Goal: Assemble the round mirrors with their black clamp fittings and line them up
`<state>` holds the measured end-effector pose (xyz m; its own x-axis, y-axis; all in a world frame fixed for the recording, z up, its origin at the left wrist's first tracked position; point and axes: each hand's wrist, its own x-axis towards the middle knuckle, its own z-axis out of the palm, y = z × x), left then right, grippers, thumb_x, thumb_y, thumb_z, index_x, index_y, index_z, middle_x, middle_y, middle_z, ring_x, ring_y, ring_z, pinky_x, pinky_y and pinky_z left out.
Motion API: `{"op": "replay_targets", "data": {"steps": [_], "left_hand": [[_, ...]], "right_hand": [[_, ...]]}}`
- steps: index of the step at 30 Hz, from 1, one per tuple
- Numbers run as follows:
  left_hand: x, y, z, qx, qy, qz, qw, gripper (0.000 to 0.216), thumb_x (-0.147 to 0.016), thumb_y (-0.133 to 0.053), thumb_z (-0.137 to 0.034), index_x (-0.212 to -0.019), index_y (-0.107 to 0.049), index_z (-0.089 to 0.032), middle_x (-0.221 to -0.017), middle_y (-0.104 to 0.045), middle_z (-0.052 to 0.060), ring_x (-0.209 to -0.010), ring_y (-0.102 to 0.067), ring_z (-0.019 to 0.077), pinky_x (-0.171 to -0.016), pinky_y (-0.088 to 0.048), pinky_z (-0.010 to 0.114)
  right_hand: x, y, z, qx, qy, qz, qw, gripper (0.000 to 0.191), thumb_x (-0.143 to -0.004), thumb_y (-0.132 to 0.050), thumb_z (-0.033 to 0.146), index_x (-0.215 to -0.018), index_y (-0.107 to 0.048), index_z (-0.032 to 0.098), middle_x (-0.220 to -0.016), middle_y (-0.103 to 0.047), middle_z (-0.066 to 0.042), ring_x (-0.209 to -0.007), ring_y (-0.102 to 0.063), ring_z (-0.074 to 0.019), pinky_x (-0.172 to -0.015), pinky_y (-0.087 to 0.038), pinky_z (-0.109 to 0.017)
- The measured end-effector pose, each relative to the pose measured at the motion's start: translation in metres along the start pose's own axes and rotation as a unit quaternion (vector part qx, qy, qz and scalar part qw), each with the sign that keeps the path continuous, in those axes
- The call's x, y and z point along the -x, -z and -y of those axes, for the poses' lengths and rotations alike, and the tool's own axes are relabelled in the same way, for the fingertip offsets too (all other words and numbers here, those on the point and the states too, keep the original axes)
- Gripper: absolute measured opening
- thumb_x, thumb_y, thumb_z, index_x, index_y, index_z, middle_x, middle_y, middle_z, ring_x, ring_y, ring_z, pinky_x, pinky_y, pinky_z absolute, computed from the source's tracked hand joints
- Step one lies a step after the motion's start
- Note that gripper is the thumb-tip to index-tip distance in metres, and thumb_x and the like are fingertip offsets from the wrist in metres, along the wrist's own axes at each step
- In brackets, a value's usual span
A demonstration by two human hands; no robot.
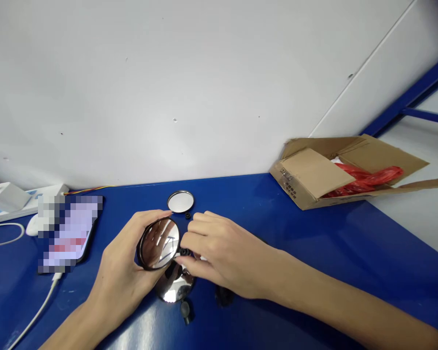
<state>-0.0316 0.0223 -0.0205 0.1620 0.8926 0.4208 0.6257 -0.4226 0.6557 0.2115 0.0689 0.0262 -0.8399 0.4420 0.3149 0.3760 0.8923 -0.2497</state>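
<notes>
The left hand [122,284] grips a round mirror [158,244] by its rim, just left of the right hand [228,255], which curls over a black fitting [185,252] at the mirror's edge; whether it grips is hidden. A second mirror [175,288] lies beneath, a third [180,201] beyond, on the blue table [314,243].

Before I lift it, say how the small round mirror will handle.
The small round mirror lies flat, so it probably won't roll. Its smooth glass looks slippery and likely fragile, and its thin rim may be hard to pinch off the blue table.
</notes>
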Motion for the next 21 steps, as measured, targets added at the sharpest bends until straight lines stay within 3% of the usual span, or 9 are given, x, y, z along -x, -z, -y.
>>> {"op": "replay_targets", "data": {"steps": [4, 7, 10, 16, 18, 21], "left_hand": [[-0.004, -0.001, 0.001, 0.000, 0.073, -0.019, 0.997, 0.077, -0.096, -0.084, -0.041, -0.164, -0.048, -0.040, -0.157, -0.062, 0.006, -0.125, -0.074, 0.0327, -0.107, -0.063, 0.055], [-0.006, 0.006, 0.003, -0.013, 0.110, 0.004, 0.994, 0.082, -0.090, -0.090, -0.053, -0.161, -0.049, -0.042, -0.155, -0.063, 0.006, -0.121, -0.072, 0.0349, -0.105, -0.062, 0.061], [-0.008, 0.018, 0.005, 0.015, 0.087, 0.101, 0.991, 0.071, -0.087, -0.093, -0.050, -0.146, -0.055, -0.042, -0.151, -0.062, 0.003, -0.126, -0.067, 0.0346, -0.110, -0.057, 0.061], [-0.015, 0.030, -0.001, 0.011, 0.081, 0.332, 0.940, 0.074, -0.076, -0.096, -0.026, -0.138, -0.058, -0.040, -0.149, -0.060, 0.001, -0.135, -0.062, 0.0316, -0.118, -0.056, 0.052], [-0.016, 0.029, -0.003, 0.001, 0.087, 0.356, 0.930, 0.076, -0.075, -0.095, -0.022, -0.140, -0.060, -0.041, -0.149, -0.061, 0.001, -0.140, -0.061, 0.0310, -0.122, -0.055, 0.051], [-0.016, 0.026, -0.002, -0.016, 0.071, 0.345, 0.936, 0.083, -0.073, -0.096, -0.020, -0.146, -0.062, -0.042, -0.150, -0.062, 0.002, -0.142, -0.062, 0.0320, -0.120, -0.058, 0.051]], "right_hand": [[0.004, 0.006, -0.032, 0.044, -0.022, -0.077, 0.996, 0.027, -0.120, -0.057, 0.028, -0.103, -0.074, 0.016, -0.097, -0.075, -0.007, -0.090, -0.062, -0.0226, -0.093, -0.048, -0.040], [0.012, 0.010, -0.057, 0.030, -0.160, -0.100, 0.982, 0.024, -0.117, -0.063, 0.027, -0.098, -0.073, 0.018, -0.094, -0.073, -0.005, -0.090, -0.062, -0.0224, -0.083, -0.046, -0.036], [0.021, 0.007, -0.073, 0.020, -0.274, -0.085, 0.958, 0.037, -0.115, -0.067, 0.028, -0.079, -0.063, 0.020, -0.082, -0.066, -0.002, -0.078, -0.057, -0.0207, -0.073, -0.040, -0.035], [0.030, -0.013, -0.085, -0.006, -0.314, -0.061, 0.947, 0.047, -0.111, -0.074, 0.033, -0.070, -0.054, 0.022, -0.075, -0.065, -0.001, -0.075, -0.055, -0.0199, -0.070, -0.036, -0.035], [0.030, -0.015, -0.086, -0.018, -0.319, -0.059, 0.946, 0.046, -0.111, -0.074, 0.036, -0.071, -0.056, 0.022, -0.077, -0.067, -0.001, -0.077, -0.056, -0.0197, -0.070, -0.037, -0.035], [0.029, -0.015, -0.086, -0.036, -0.314, -0.056, 0.947, 0.045, -0.112, -0.073, 0.042, -0.074, -0.060, 0.021, -0.079, -0.069, -0.001, -0.078, -0.058, -0.0194, -0.071, -0.039, -0.034]]}}
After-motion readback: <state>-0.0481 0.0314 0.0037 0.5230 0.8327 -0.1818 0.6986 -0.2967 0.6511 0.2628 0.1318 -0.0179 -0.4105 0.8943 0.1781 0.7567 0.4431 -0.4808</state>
